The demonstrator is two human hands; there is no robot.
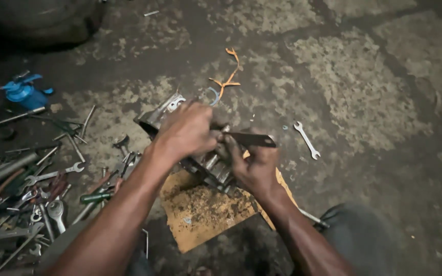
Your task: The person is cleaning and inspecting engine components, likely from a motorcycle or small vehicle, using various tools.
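Two bare forearms nearest the lens, rising from the bottom edge toward one grip at mid-frame. Left hand (188, 130) clamped over the top of a greasy metal engine part (205, 163), fingers curled down around it. Right hand (254, 166) closed about a flat dark blade (249, 139), pinched between thumb and fingers, with the held end just right of the left hand's knuckles. Blade's long axis nearly level, free end pointing away to the right of the grip, inner end meeting the part at the left hand; exact contact hidden by the fingers.

One engine part, long axis running diagonally from up-left of the grip down to just below it, upper end pale and shiny, lower end ribbed and resting on one torn piece of brown cardboard (200, 209) directly under both hands, strewn with dark grit.

Well apart to the right of the grip, one small silver spanner (307, 139) flat on the stained concrete floor (364, 87), slanting down-right. Above the grip, one orange strip (228, 76), twisted, and beside it one small bluish ring (214, 95).

Far left of the grip, one heap of hand tools (37, 194): spanners, sockets, rods, too tangled to count. Beyond that, up-left, one blue can (24, 93). Just below-right of the grip, one dark trouser knee (359, 235).
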